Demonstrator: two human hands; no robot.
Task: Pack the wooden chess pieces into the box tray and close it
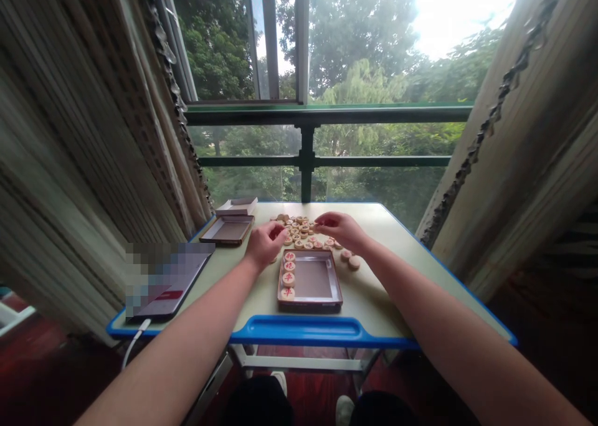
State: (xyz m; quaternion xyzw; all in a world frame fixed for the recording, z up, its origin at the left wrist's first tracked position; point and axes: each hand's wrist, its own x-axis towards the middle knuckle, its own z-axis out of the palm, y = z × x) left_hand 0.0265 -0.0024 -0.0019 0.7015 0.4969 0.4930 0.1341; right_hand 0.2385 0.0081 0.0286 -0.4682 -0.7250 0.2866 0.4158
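Note:
Round wooden Chinese chess pieces [308, 244] lie in a loose pile on the table, several showing red characters. At the pile's left side my left hand [266, 245] has its fingers curled and pressed together; what is in them, if anything, is hidden. My right hand [343, 228] reaches to the pile's far right, thumb and fingers pinched close among the pieces, and I cannot make out what they hold. Nearer to me sits a shallow open box [339, 283]. Along its left wall stands a column of red-marked Chinese chess pieces [288, 279], face up.
On the left side of the table are another shallow box part [227, 229], a pale tray [237, 206] behind it, and a dark flat device [177, 298] with a white cable [135, 345]. A blue raised rim [299, 331] edges the table's front. Curtains flank the window.

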